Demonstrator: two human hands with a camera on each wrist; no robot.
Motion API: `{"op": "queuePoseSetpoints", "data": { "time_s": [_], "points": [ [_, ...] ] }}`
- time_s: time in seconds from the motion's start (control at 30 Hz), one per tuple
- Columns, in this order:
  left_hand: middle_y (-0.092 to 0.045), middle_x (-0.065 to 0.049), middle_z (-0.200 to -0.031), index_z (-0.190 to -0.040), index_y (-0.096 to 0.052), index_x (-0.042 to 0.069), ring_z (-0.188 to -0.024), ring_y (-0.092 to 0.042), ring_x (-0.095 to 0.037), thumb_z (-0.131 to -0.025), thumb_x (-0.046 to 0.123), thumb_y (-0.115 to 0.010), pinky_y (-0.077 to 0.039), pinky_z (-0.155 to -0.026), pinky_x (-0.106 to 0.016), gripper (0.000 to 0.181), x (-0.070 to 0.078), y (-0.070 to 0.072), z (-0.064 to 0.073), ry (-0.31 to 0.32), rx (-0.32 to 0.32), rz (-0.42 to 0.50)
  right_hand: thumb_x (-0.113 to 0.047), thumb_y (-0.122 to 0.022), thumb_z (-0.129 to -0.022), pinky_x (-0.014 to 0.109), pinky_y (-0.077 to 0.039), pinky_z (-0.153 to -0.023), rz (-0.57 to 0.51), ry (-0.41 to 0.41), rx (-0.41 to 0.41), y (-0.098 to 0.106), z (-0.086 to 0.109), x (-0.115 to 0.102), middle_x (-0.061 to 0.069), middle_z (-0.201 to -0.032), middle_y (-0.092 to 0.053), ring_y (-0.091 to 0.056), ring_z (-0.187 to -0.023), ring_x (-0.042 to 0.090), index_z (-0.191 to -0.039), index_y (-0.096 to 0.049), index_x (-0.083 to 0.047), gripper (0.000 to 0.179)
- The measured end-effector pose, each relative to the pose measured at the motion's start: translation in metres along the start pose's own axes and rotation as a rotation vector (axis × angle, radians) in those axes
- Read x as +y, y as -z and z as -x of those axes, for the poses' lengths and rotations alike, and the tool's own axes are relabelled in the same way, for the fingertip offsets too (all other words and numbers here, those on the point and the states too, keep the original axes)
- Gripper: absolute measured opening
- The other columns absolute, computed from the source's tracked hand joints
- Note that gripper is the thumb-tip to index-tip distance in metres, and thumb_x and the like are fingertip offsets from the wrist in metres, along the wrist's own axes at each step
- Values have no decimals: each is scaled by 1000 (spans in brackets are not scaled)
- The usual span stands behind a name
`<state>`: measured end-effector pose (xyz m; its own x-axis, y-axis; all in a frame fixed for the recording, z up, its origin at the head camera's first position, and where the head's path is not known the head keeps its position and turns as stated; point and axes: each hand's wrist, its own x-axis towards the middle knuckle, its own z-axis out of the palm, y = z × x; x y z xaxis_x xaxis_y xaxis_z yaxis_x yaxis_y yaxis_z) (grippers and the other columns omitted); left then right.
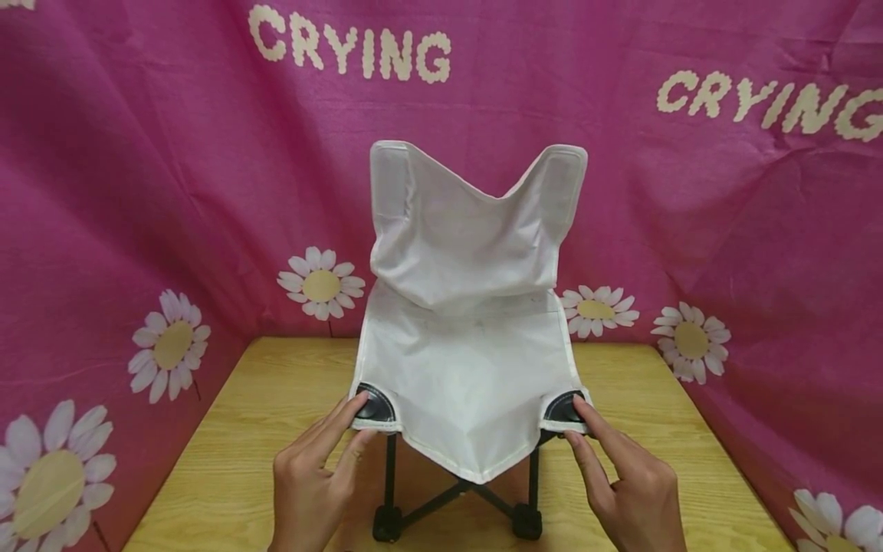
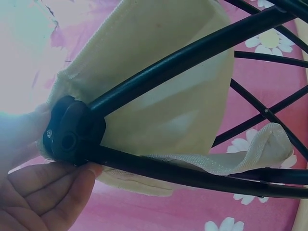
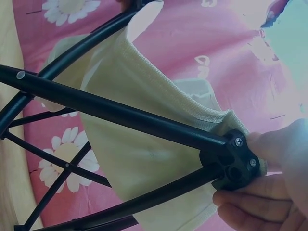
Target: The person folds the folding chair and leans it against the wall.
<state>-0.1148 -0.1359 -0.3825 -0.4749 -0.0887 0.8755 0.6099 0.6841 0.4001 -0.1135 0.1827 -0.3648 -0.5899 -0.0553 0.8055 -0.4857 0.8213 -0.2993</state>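
Note:
A small folding chair (image 1: 469,368) with a white fabric seat and dark tubular legs stands unfolded on the table. Its white backrest (image 1: 469,245) sags in the middle, with two raised top corners. My left hand (image 1: 313,475) pinches the seat's front left corner at a black patch (image 1: 376,406). At the front right corner, my right hand (image 1: 624,479) pinches the matching black patch (image 1: 564,408). From below, the left wrist view has fingers against a black plastic joint (image 2: 74,130); the right wrist view has the same at another joint (image 3: 231,161).
The chair's crossed legs (image 1: 441,502) end in black feet (image 1: 388,523) on the wooden table (image 1: 228,437). A pink cloth (image 1: 172,153) printed with daisies and white lettering hangs behind and along both sides.

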Motion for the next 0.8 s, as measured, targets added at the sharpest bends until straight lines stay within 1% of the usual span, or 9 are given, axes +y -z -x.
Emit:
{"op": "queuePoseSetpoints", "data": {
  "time_s": [0.03, 0.13, 0.27, 0.5, 0.67, 0.8],
  "points": [
    [-67, -11, -118, -121, -69, 10, -100, -68, -27, -84, 18, -76, -42, -94, -11, 39, 0, 0, 0, -1, 1, 0, -3, -84, -69, 15, -52, -72, -1, 0, 0, 0, 0, 0, 12, -98, -73, -72, -80, 27, -125, -66, -11, 60],
    [-67, -11, -118, -122, -68, 11, -100, -68, -26, -85, 20, -75, -41, -93, -11, 38, 1, 0, -1, 1, -3, -6, -3, -84, -70, 9, -46, -78, -11, -2, -2, 0, -1, -1, 13, -98, -73, -72, -80, 27, -126, -66, -10, 59],
    [-67, -11, -118, -122, -68, 11, -100, -68, -26, -86, 21, -74, -41, -93, -11, 38, 3, 0, -2, 0, -2, -9, -2, -82, -71, 4, -37, -83, -26, -2, -3, 0, -2, -1, 13, -97, -73, -72, -80, 28, -127, -65, -9, 59],
    [-67, -11, -117, -122, -68, 11, -100, -68, -25, -88, 23, -72, -42, -93, -11, 37, 5, -1, -4, -5, 2, -5, -1, -82, -71, 4, -36, -85, -37, 4, 0, 1, -3, -4, 13, -98, -73, -72, -79, 28, -128, -64, -9, 60],
    [-68, -12, -116, -121, -69, 9, -98, -68, -27, -89, 25, -72, -42, -93, -12, 36, 6, -2, -5, -26, 17, 5, -1, -82, -71, 5, -36, -86, -40, 19, 7, 0, -5, -6, 13, -97, -73, -72, -79, 27, -127, -65, -8, 59],
    [-69, -12, -115, -120, -69, 9, -97, -69, -27, -90, 27, -70, -42, -93, -12, 36, 6, -3, -6, -39, 24, 0, -4, -81, -72, 5, -36, -86, -25, 15, 1, 0, -5, -5, 13, -99, -73, -72, -80, 27, -127, -64, -9, 58]
  ]
}}
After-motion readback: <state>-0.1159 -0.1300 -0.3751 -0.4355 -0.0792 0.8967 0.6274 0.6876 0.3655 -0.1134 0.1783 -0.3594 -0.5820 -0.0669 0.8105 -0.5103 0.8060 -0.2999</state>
